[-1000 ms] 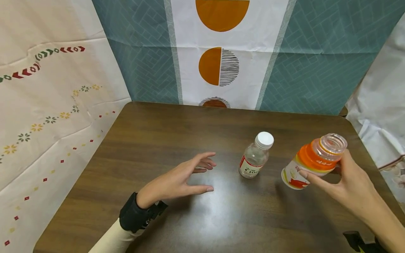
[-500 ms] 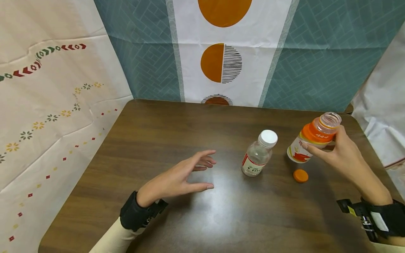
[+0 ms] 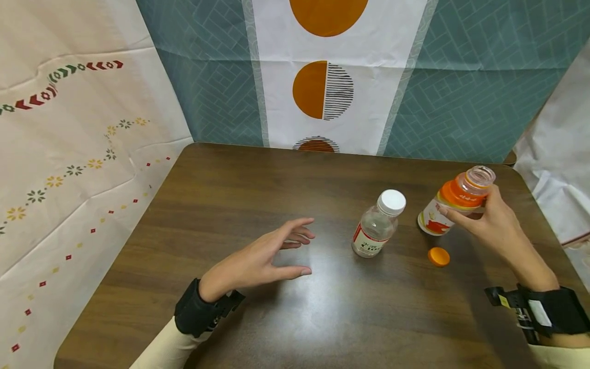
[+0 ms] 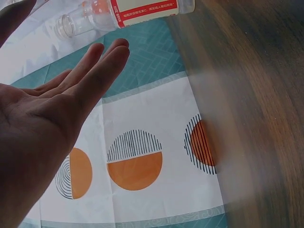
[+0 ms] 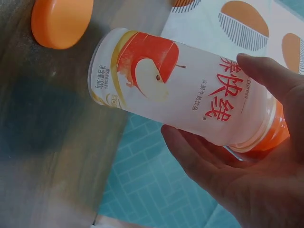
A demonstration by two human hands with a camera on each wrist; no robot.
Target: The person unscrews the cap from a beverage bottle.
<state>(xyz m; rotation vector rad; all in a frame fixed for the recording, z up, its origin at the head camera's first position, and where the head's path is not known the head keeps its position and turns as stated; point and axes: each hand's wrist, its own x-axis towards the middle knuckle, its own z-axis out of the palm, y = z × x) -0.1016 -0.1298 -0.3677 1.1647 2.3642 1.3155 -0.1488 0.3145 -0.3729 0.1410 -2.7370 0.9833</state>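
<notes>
My right hand (image 3: 500,223) holds an uncapped plastic drink bottle (image 3: 438,218) with an orange shoulder and a white apple-printed label. Fingers and thumb lie around its upper half in the right wrist view, where the label (image 5: 190,90) faces the camera. Its base looks to be on the table. An orange cap (image 3: 439,257) lies just in front of it. To the left stands a clear bottle (image 3: 377,223) with a white cap and cream label. My left hand (image 3: 267,256) hovers left of that bottle, fingers extended, thumb apart, holding nothing.
The brown wooden table (image 3: 221,205) extends to a back edge against a teal and white patterned cloth (image 3: 221,77). A cream patterned cloth (image 3: 69,154) hangs along the left side, a white one (image 3: 548,154) at the right.
My right hand has carried the orange bottle away from me and set it lower, uncovering the orange cap. Over the last half second it has barely moved. The left hand stays put.
</notes>
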